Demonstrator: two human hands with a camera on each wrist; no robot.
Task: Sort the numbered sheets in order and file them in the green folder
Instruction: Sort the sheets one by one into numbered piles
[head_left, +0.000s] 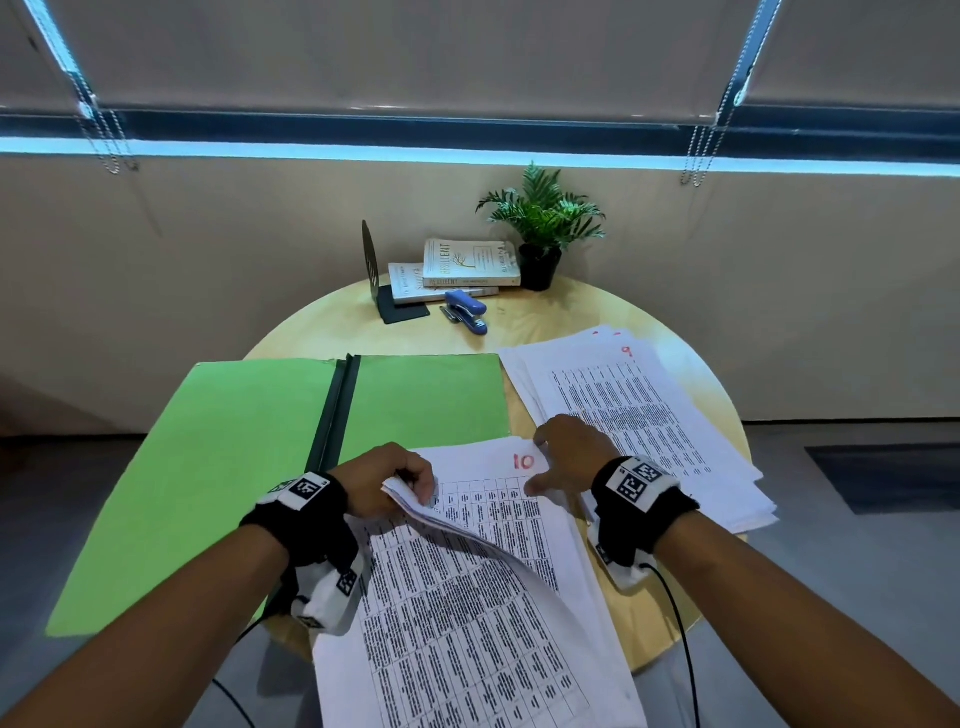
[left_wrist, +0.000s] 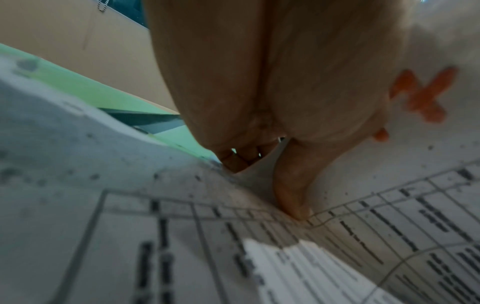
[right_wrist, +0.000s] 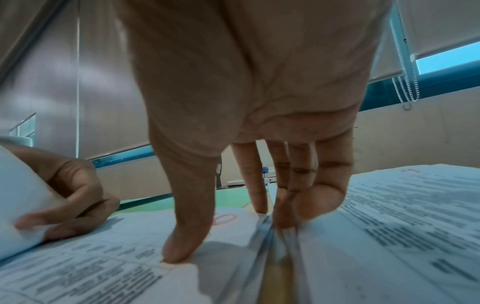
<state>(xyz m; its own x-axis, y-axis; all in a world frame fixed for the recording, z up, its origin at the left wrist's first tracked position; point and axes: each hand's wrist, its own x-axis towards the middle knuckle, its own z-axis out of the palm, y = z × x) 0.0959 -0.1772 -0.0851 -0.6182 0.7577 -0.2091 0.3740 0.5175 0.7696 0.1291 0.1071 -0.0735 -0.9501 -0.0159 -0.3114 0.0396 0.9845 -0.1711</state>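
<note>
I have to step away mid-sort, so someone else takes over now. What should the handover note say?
Left hand: pinches a few curled-up sheets at the top left corner of the near stack.
Right hand: open, thumb pressing the sheet marked 10, fingers at that stack's right edge.
Second stack: lies to the right, its top sheet marked 9.
Green folder: lies open on the left of the table; no sheets in it.
Done: the sheets lie in two stacks.
Left: finish ordering, then file everything. The order lower in the stacks cannot be seen.
</note>
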